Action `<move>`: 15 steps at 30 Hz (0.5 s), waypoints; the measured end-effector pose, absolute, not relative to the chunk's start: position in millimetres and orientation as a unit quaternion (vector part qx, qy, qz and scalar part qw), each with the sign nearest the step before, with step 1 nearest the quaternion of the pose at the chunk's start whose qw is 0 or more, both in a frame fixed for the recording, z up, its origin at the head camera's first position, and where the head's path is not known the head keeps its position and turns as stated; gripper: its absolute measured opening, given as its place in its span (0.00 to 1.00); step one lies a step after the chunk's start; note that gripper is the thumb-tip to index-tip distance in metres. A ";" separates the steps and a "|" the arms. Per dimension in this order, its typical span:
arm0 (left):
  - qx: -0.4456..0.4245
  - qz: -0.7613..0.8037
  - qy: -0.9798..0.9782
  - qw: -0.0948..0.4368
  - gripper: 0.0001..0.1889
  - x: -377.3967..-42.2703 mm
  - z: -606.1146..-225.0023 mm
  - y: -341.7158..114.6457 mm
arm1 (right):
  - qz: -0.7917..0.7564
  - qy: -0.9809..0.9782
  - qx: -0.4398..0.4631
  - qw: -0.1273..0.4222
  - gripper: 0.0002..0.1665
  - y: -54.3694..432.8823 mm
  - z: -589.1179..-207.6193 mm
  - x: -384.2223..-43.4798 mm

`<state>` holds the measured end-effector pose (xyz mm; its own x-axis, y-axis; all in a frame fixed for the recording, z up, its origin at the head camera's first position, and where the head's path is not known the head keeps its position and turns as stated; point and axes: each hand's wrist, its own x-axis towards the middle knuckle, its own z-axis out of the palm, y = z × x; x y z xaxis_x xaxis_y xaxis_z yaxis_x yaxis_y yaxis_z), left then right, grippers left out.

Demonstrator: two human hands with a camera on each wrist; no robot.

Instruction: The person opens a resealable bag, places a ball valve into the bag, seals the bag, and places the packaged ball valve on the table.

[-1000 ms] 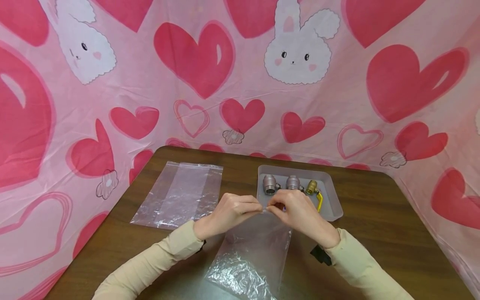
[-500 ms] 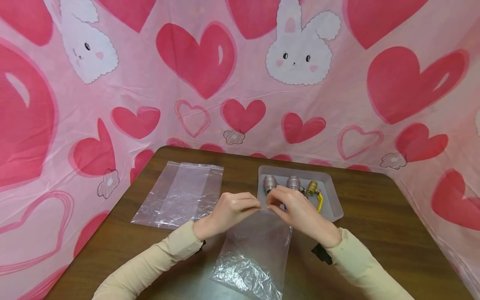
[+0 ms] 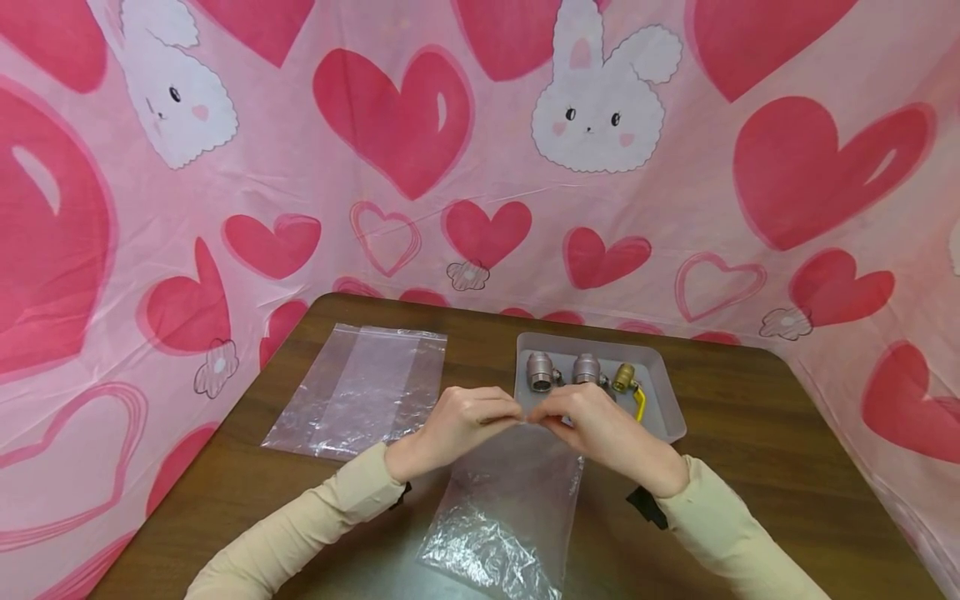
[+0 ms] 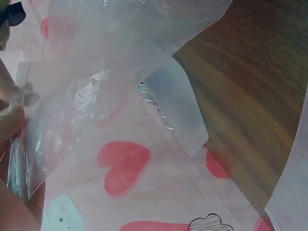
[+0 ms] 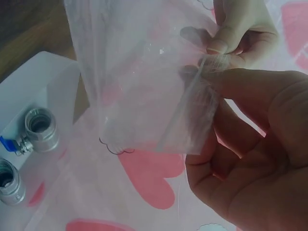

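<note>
I can see the person's left hand [image 3: 463, 421] and right hand [image 3: 600, 429] almost meeting, the fingers of both pinching the top edge of a clear, rectangular plastic bag [image 3: 517, 487], which drapes down below them. Just beyond the right fingers, a translucent grey plastic tray [image 3: 670, 408] on the brown wood-grain counter [image 3: 757, 442] holds two silver metal valves [image 3: 539, 371] and a brass-coloured valve with a yellow handle [image 3: 623, 377]. A second clear plastic bag [image 3: 367, 383] lies flat left of the left fingers.
</note>
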<state>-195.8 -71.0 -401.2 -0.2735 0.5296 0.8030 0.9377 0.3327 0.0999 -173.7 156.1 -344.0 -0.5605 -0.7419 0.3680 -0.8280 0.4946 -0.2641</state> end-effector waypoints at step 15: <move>-0.512 -0.293 -0.737 0.330 0.04 -193.5 -398.2 -70.6 | 0.205 -0.869 0.438 0.104 0.10 155.8 -343.4 -169.8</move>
<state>-193.5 -70.6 -398.2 -0.2582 0.5615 0.7862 0.9478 0.3048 0.0936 -169.8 155.8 -343.4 -0.5954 -0.7180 0.3606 -0.8034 0.5332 -0.2649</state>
